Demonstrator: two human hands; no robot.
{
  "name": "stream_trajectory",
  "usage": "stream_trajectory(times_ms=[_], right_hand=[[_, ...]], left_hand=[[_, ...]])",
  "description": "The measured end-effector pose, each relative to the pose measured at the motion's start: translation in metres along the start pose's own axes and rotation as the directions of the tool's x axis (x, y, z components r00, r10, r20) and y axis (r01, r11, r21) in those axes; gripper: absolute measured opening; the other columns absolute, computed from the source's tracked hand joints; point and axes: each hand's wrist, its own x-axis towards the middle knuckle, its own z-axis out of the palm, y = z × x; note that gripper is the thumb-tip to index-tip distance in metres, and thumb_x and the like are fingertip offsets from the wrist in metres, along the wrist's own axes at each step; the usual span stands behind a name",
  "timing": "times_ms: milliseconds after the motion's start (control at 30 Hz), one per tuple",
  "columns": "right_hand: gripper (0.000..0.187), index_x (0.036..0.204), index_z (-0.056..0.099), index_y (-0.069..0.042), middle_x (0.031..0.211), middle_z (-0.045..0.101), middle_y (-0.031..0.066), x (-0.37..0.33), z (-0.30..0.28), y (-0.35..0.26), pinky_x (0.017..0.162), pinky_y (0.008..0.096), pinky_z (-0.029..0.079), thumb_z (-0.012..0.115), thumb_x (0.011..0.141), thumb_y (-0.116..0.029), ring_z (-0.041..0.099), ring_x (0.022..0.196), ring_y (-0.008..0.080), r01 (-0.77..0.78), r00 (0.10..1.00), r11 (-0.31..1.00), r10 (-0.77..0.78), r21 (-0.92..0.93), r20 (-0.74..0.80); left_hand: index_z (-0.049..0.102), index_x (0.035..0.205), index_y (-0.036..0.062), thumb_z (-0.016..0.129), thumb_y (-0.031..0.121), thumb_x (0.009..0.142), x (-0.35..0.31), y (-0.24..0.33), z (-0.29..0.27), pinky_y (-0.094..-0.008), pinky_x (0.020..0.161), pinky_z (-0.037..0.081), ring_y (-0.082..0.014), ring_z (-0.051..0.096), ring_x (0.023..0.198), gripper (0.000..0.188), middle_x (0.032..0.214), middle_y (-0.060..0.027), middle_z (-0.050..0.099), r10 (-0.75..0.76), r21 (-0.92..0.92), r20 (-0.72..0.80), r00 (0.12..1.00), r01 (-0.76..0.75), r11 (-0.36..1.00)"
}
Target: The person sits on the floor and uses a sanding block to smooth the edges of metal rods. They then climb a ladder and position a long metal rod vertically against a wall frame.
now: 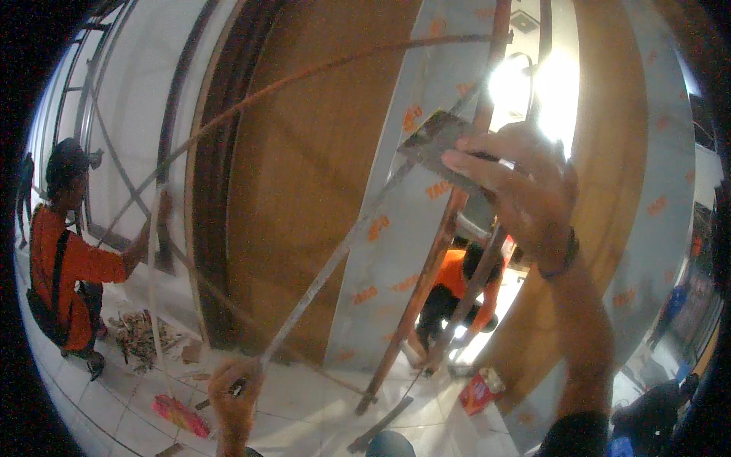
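My right hand (525, 186) is raised at the upper right, its fingers closed on a flat, grey, squarish plate (434, 141), stained like a putty spreader. Behind the plate stands a grey wall panel (381, 266) with repeated orange print. My left hand (234, 392) is low, left of the middle, its fingers closed round a small dark object that I cannot make out. A grey diagonal scaffold brace (324, 282) runs from beside my left hand up toward the plate. Whether the left hand touches this brace is unclear.
Rusty scaffold posts (411, 335) and a curved rail (320, 72) cross the view. A person in orange (68, 266) stands left by a debris pile (145, 339); another person (457, 282) crouches behind the posts. A red container (480, 392) and pink bundle (180, 415) lie on the tiles.
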Motion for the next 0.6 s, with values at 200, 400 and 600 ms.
stream_trajectory(times_ms=[200,400,600], right_hand=[[0.029,0.1,0.073,-0.019,0.099,0.071,0.0014,0.021,-0.019,0.01,0.086,0.0341,0.052,0.069,0.075,-0.006,0.066,0.092,0.0214,-0.114,0.983,0.966,0.143,0.23,-0.114],[0.02,0.101,0.074,-0.017,0.099,0.071,0.0051,0.028,-0.013,0.046,0.085,0.0327,0.053,0.065,0.084,-0.009,0.065,0.094,0.0206,-0.251,0.959,0.953,0.269,0.169,-0.093],[0.023,0.1,0.074,-0.018,0.099,0.07,0.0042,0.018,-0.012,0.035,0.082,0.0329,0.053,0.066,0.081,-0.009,0.065,0.092,0.0211,-0.083,0.993,0.994,0.077,-0.065,-0.089]], left_hand=[[0.07,0.088,-0.0011,0.07,-0.003,0.074,0.003,0.013,-0.001,-0.0231,0.06,0.043,-0.0122,0.057,0.071,0.014,0.081,-0.005,0.061,0.062,0.044,0.022,0.998,-0.062,0.997],[0.073,0.092,0.0013,0.07,-0.001,0.074,0.008,0.025,0.002,-0.0233,0.057,0.042,-0.0104,0.054,0.068,0.019,0.079,-0.0041,0.061,0.052,0.044,0.002,0.999,-0.052,0.998],[0.072,0.094,0.0006,0.071,0.001,0.073,0.008,0.021,-0.002,-0.0236,0.057,0.042,-0.0104,0.054,0.068,0.021,0.079,-0.0034,0.06,0.024,0.037,0.04,0.999,-0.026,0.999]])
